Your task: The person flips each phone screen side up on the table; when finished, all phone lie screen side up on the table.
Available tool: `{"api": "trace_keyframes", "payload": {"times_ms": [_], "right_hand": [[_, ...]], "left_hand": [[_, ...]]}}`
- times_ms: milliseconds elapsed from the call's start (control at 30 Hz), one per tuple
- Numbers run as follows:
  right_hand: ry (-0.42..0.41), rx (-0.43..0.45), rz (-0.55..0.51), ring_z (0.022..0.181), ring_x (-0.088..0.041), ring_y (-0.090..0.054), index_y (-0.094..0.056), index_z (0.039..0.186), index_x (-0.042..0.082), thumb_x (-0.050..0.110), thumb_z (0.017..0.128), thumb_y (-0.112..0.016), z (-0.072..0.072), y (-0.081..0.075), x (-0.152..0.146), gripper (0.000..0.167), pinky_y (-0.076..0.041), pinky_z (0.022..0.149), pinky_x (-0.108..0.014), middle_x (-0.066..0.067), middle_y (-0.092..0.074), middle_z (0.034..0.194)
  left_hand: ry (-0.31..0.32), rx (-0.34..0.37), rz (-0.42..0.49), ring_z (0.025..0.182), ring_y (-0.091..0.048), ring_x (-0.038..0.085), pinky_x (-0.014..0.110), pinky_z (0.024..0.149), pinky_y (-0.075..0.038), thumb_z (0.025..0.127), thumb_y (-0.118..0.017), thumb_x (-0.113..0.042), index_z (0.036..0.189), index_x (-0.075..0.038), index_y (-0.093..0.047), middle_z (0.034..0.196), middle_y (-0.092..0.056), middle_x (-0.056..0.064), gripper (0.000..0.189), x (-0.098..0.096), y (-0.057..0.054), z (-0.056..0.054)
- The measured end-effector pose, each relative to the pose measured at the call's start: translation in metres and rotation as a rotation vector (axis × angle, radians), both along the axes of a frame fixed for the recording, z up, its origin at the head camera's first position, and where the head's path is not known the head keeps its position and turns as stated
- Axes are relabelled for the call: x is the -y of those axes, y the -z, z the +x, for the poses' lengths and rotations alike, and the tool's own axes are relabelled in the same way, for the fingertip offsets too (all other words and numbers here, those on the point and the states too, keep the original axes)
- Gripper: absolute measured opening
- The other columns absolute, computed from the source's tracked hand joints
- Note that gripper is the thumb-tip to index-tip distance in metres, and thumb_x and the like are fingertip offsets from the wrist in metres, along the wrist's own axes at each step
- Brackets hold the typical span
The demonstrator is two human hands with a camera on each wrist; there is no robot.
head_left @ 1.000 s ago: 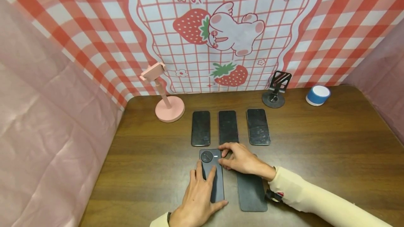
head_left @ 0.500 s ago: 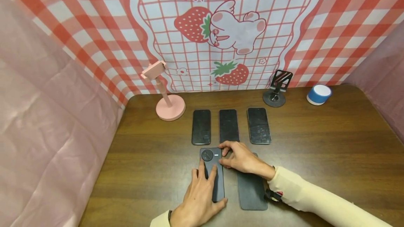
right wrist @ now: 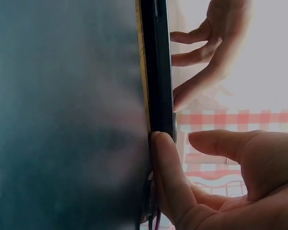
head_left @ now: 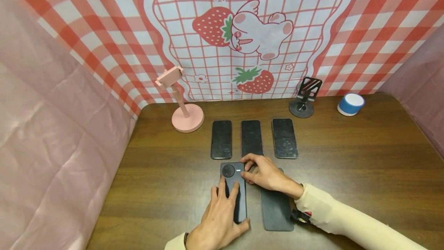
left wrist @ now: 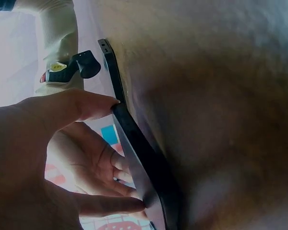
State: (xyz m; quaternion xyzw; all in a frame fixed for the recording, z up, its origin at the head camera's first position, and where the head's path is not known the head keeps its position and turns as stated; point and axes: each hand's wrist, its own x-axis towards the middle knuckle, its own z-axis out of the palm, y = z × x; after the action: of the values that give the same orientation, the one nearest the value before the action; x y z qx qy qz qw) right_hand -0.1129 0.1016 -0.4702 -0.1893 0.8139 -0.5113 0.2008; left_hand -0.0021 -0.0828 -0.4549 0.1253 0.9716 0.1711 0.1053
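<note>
A dark smartphone [head_left: 241, 200] lies camera side up on the table near the front. My left hand [head_left: 217, 219] spreads over it. Its fingers rest on the back and left side, and the thumb [left wrist: 93, 104] touches the lower corner. My right hand [head_left: 265, 173] has its fingers bent at the phone's upper right corner, with the index finger [right wrist: 170, 160] against the edge. The thumb [right wrist: 221, 143] stands over the back; whether it touches is unclear. Under the right wrist lies a second dark phone [head_left: 277, 211], its upper part partly hidden.
Beyond the hands lie three phones in a row, a left phone [head_left: 221, 140], a middle phone [head_left: 251, 138] and a right phone [head_left: 285, 138]. Farther back stand a pink phone stand [head_left: 187, 119], a black folding stand [head_left: 301, 107] and a blue-and-white cylinder [head_left: 351, 105]. Patterned cloth [head_left: 121, 41] hangs behind the table.
The phone under my left hand has shifted very little, if at all. The view tilts slightly. Both hands keep nearly the same position on the phone.
</note>
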Motion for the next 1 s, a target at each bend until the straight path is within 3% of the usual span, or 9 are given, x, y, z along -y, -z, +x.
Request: {"api": "trace_keyframes", "payload": {"times_ms": [267, 467, 667, 833, 1000], "right_hand": [[0.044, 0.133, -0.148, 0.078, -0.022, -0.074, -0.058, 0.129, -0.008, -0.007, 0.098, -0.056, 0.0, 0.004, -0.001, 0.031, -0.063, 0.067, -0.031, -0.02, -0.064, 0.099], [0.053, 0.16, -0.214, 0.078, -0.024, -0.074, -0.055, 0.128, -0.009, -0.008, 0.095, -0.057, 0.0, 0.001, 0.0, 0.033, -0.064, 0.069, -0.034, -0.023, -0.064, 0.1], [0.037, 0.187, -0.256, 0.081, -0.023, -0.077, -0.05, 0.136, -0.01, -0.005, 0.097, -0.06, 0.001, 0.001, 0.001, 0.041, -0.064, 0.072, -0.035, -0.025, -0.071, 0.102], [0.011, 0.226, -0.277, 0.086, -0.023, -0.078, -0.046, 0.146, -0.01, 0.0, 0.1, -0.061, 0.001, 0.001, 0.001, 0.05, -0.065, 0.077, -0.036, -0.026, -0.073, 0.109], [-0.029, 0.276, -0.288, 0.094, -0.032, -0.078, -0.038, 0.152, -0.014, 0.005, 0.102, -0.061, 0.002, 0.002, 0.001, 0.059, -0.064, 0.081, -0.037, -0.031, -0.07, 0.121]], "left_hand": [[-0.011, 0.096, 0.113, 0.127, -0.046, 0.042, 0.051, 0.089, -0.057, 0.079, -0.082, -0.048, 0.16, -0.018, -0.042, 0.161, -0.034, 0.028, 0.095, 0.008, -0.003, 0.0], [-0.012, 0.173, 0.214, 0.136, -0.042, 0.043, 0.057, 0.094, -0.054, 0.079, -0.08, -0.042, 0.164, -0.029, -0.031, 0.162, -0.033, 0.024, 0.099, 0.016, -0.007, -0.004], [-0.017, 0.191, 0.286, 0.139, -0.044, 0.043, 0.063, 0.097, -0.051, 0.075, -0.079, -0.038, 0.167, -0.035, -0.02, 0.16, -0.035, 0.02, 0.109, 0.023, -0.011, -0.006], [-0.004, 0.19, 0.325, 0.135, -0.05, 0.035, 0.059, 0.1, -0.05, 0.075, -0.078, -0.035, 0.167, -0.033, -0.018, 0.155, -0.042, 0.014, 0.111, 0.029, -0.014, -0.009], [0.037, 0.173, 0.409, 0.121, -0.06, 0.022, 0.039, 0.097, -0.054, 0.078, -0.077, -0.031, 0.167, -0.021, -0.021, 0.146, -0.052, 0.009, 0.106, 0.034, -0.014, -0.01]]}}
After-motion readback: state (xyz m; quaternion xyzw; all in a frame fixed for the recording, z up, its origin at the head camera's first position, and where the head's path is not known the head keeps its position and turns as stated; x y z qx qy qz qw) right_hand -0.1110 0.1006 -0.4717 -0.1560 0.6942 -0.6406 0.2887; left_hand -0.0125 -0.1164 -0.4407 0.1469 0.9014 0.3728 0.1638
